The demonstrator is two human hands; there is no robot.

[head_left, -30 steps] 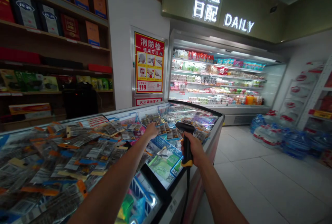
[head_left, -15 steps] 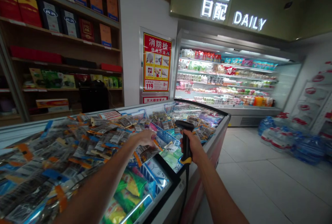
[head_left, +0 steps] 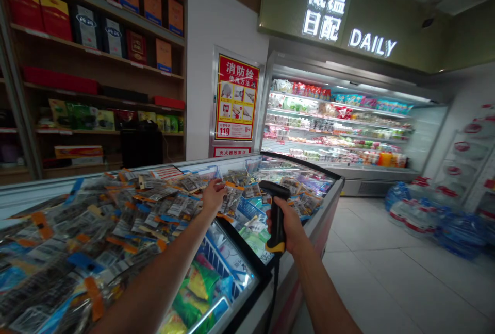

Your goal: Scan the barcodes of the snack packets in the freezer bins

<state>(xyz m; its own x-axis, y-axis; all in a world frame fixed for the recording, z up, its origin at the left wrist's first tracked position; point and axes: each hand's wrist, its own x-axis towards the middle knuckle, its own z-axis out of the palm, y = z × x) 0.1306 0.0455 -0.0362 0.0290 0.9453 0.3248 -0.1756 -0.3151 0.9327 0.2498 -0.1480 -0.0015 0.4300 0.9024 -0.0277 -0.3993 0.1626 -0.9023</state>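
In my right hand (head_left: 292, 226) is a black and yellow barcode scanner (head_left: 277, 215), gripped by its handle, with its head pointing left and its cable hanging down. My left hand (head_left: 214, 196) reaches over the chest freezer, its fingers curled at the left edge of a small clear packet (head_left: 232, 200) with orange ends and a printed label. Part of that grip is hidden. Many similar packets (head_left: 127, 215) with orange or blue ends lie heaped on the freezer's glass top, to the left of and under my left forearm.
Below the glass are blue wire baskets (head_left: 249, 207) and green and yellow bags (head_left: 199, 285). More packets (head_left: 305, 200) lie at the freezer's far right. Blue water bottles (head_left: 458, 228) stand on the tiled floor. A lit fridge (head_left: 336, 133) and wooden shelves (head_left: 104, 92) line the back.
My left hand has moved up and away to the left with the packet, which now shows its labelled face. My right hand keeps the scanner nearly in place, and the view has tilted slightly upward.
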